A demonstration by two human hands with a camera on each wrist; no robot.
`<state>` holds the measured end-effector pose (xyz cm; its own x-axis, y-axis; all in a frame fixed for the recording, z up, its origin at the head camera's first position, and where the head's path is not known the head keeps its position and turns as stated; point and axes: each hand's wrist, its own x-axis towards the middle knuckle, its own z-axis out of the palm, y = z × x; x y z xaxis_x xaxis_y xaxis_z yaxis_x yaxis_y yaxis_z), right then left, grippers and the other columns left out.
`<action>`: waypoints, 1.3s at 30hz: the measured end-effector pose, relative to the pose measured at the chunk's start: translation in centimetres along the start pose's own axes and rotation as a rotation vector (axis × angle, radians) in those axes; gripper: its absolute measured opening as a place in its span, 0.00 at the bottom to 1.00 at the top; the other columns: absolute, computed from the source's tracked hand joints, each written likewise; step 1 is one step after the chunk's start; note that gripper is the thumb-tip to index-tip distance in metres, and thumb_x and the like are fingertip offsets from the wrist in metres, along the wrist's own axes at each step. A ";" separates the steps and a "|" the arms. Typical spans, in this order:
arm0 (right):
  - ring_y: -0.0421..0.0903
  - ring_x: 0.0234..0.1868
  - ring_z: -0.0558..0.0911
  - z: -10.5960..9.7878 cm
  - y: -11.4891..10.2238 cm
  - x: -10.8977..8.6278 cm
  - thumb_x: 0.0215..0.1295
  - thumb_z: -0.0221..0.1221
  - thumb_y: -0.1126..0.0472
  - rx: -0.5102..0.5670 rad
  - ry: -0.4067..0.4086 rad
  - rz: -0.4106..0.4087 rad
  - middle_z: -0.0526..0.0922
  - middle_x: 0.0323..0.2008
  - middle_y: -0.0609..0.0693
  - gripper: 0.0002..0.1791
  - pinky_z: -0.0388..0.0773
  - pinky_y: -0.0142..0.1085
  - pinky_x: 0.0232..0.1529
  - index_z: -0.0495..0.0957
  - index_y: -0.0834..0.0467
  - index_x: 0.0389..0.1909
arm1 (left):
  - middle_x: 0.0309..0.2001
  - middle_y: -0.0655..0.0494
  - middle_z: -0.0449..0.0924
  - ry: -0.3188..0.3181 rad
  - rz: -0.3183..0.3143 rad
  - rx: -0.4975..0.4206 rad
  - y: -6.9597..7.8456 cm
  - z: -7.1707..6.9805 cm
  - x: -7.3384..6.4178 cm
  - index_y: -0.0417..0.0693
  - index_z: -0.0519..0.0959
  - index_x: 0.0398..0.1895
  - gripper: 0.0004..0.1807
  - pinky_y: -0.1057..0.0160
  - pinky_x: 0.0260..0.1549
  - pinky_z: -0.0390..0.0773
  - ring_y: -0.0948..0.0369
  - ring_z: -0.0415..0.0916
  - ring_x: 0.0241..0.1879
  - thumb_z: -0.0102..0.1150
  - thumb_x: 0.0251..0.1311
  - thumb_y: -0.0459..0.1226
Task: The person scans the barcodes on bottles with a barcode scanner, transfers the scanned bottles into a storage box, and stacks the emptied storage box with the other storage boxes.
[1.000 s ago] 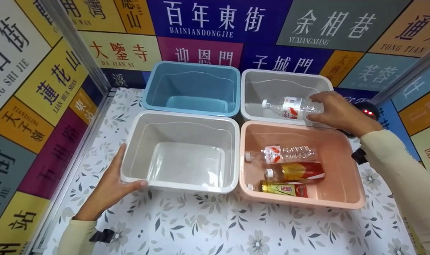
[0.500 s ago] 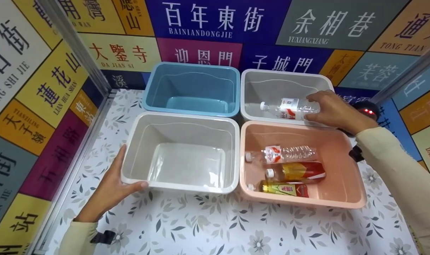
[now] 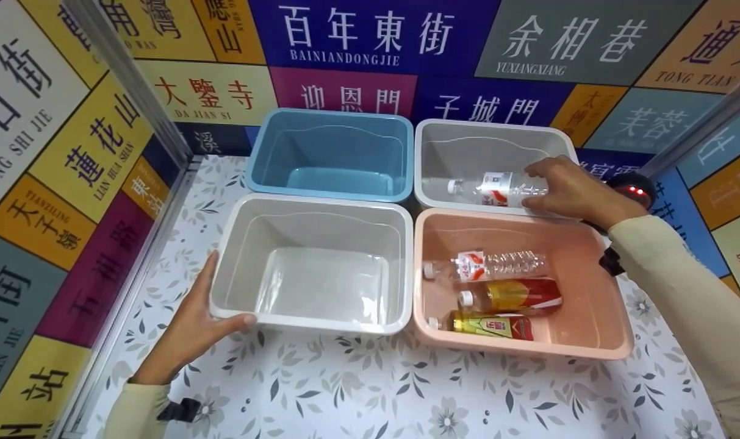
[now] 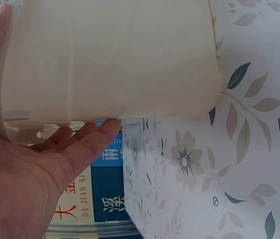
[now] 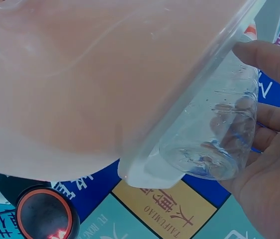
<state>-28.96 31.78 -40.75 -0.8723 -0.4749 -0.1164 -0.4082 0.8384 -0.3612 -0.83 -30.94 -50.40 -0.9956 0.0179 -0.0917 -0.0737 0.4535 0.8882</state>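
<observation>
My right hand [image 3: 568, 186] holds a clear plastic bottle [image 3: 519, 192] with a white cap and a red-and-white label. The bottle lies sideways inside the mouth of the light grey bin [image 3: 492, 126] at the back right. In the right wrist view, thumb and fingers span the bottle [image 5: 209, 134] near its base. My left hand [image 3: 190, 323] rests against the near-left corner of the white bin [image 3: 312, 325] at the front left, thumb along the front and straight fingers along the side. In the left wrist view, the hand [image 4: 35, 174] touches the bin's outer wall [image 4: 115, 64].
A peach bin [image 3: 589, 262] at the front right holds a clear bottle [image 3: 504, 264], a red-and-yellow bottle [image 3: 522, 296] and a yellow-labelled bottle [image 3: 492, 325]. A blue bin [image 3: 330, 143] stands at the back left. A black device [image 3: 632, 190] with red lights sits behind my right wrist.
My right hand has moved slightly left and down with the clear bottle, which sits a little lower in the back right bin. The left hand stays on the white bin.
</observation>
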 end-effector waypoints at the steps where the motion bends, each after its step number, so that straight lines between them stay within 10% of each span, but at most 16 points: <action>1: 0.68 0.63 0.77 0.1 0.1 0.0 0.64 0.77 0.60 0.000 0.003 -0.004 0.82 0.63 0.72 0.37 0.75 0.69 0.68 0.77 0.74 0.69 | 0.87 0.40 0.51 0.001 -0.001 0.004 0.0 0.0 0.0 0.66 0.34 0.93 0.75 0.29 0.66 0.73 0.39 0.69 0.70 0.86 0.58 0.43; 39: 0.69 0.67 0.76 0.8 0.3 1.0 0.67 0.76 0.57 0.022 -0.046 0.007 0.80 0.66 0.73 0.38 0.71 0.70 0.71 0.76 0.74 0.71 | 0.86 0.42 0.55 -0.002 0.041 -0.035 -0.3 0.0 0.1 0.70 0.37 0.93 0.74 0.29 0.68 0.71 0.39 0.68 0.72 0.86 0.58 0.38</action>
<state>-29.69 31.32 -41.74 -0.8616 -0.4814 -0.1613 -0.3957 0.8357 -0.3808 -0.96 -31.05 -50.68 -0.9977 0.0379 -0.0560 -0.0349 0.4206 0.9066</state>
